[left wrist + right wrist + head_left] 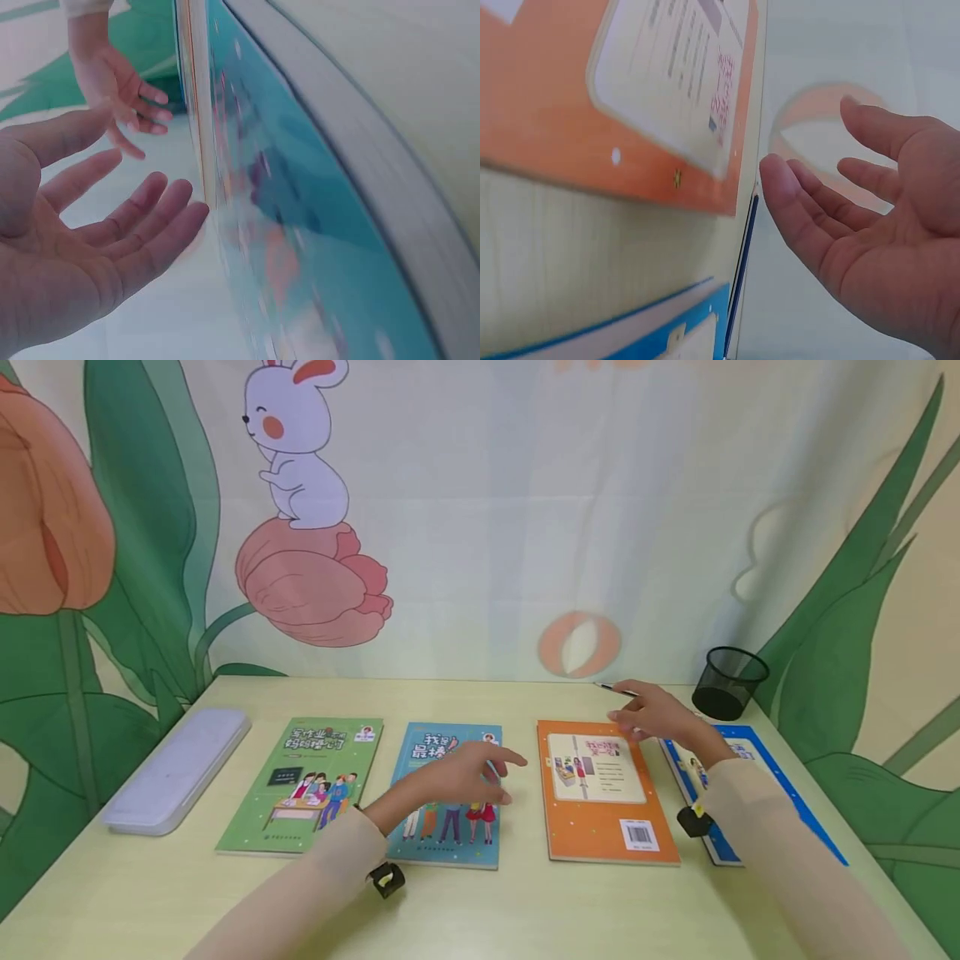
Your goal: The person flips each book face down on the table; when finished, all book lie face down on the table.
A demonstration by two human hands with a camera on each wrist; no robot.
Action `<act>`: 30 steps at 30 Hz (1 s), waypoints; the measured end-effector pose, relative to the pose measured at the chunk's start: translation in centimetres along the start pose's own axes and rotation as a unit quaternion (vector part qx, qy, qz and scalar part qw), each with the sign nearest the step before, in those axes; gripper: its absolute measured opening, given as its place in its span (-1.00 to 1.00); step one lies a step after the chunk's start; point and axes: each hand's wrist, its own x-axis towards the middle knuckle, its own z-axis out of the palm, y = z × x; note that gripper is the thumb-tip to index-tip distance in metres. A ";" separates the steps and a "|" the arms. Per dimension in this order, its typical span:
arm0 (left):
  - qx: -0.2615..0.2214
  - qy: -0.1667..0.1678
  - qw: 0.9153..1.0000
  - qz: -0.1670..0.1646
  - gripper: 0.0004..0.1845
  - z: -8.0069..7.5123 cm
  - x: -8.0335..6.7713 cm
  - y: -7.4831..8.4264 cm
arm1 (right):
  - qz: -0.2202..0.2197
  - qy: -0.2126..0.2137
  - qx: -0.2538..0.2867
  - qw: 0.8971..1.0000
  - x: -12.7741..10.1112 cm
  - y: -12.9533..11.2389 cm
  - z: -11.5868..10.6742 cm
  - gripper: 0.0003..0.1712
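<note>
Both hands open, hovering over books — nothing gripped.
Left hand [457,777] above teal paperback book [448,827]; right hand [656,714] over orange paperback book's [600,827] far edge — next likely grasping one.

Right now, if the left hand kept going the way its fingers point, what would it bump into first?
Probably the orange book. The left hand hovers open over the teal book, fingers pointing toward the person's right, and the orange book lies next that way. Its height above the table is unclear, so it might pass over.
</note>
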 end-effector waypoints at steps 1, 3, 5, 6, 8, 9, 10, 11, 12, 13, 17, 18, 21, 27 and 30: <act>0.012 0.001 1.000 -0.003 -0.44 -0.2 -0.4 -0.2 | -0.009 0.001 0.003 1.000 0.1 -0.1 0.2 -0.17; 0.033 0.003 0.999 -0.006 -0.44 -0.6 -1.1 -0.8 | -0.024 0.006 0.006 1.000 0.3 -0.4 0.8 -0.18; 0.054 0.005 0.998 -0.005 -0.41 -0.7 -1.8 -1.3 | -0.037 0.009 0.012 0.999 0.6 -0.9 1.5 -0.19; 0.064 0.007 0.998 -0.005 -0.40 -0.8 -2.1 -1.6 | -0.043 0.011 0.018 0.999 0.7 -1.2 1.9 -0.20; 0.078 0.009 0.997 -0.013 -0.37 -0.8 -2.6 -2.1 | -0.057 0.013 0.030 0.998 1.0 -2.0 2.8 -0.20; 0.084 0.010 0.996 -0.020 -0.36 -0.9 -2.8 -2.3 | -0.065 0.014 0.034 0.997 1.1 -2.4 3.2 -0.21; 0.089 0.010 0.996 -0.023 -0.35 -0.9 -3.1 -2.4 | -0.072 0.016 0.037 0.997 1.3 -2.9 3.6 -0.22; 0.095 0.010 0.995 -0.028 -0.35 -0.9 -3.3 -2.5 | -0.080 0.015 0.044 0.996 1.5 -3.4 4.1 -0.23; 0.100 0.009 0.994 -0.033 -0.35 -0.9 -3.5 -2.6 | -0.086 0.015 0.048 0.995 1.7 -3.8 4.5 -0.24; 0.103 0.006 0.994 -0.038 -0.36 -1.0 -3.7 -2.7 | -0.091 0.014 0.051 0.994 1.9 -4.3 4.9 -0.24; 0.112 -0.011 0.993 -0.038 -0.38 -1.0 -4.4 -3.1 | -0.105 0.006 0.049 0.993 2.5 -5.8 6.6 -0.25; 0.114 -0.015 0.993 -0.039 -0.38 -1.0 -4.6 -3.2 | -0.106 0.003 0.048 0.993 2.6 -6.1 7.0 -0.25; 0.123 -0.023 0.991 -0.041 -0.39 -0.9 -5.1 -3.5 | -0.108 -0.002 0.041 0.993 2.8 -6.7 8.3 -0.26; 0.156 -0.035 0.986 -0.053 -0.30 -0.7 -6.0 -4.1 | -0.106 -0.012 0.053 0.993 3.4 -7.2 10.3 -0.27; 0.156 -0.044 0.985 -0.053 -0.19 -0.8 -6.4 -4.2 | -0.109 -0.021 0.066 0.992 3.8 -7.5 11.0 -0.26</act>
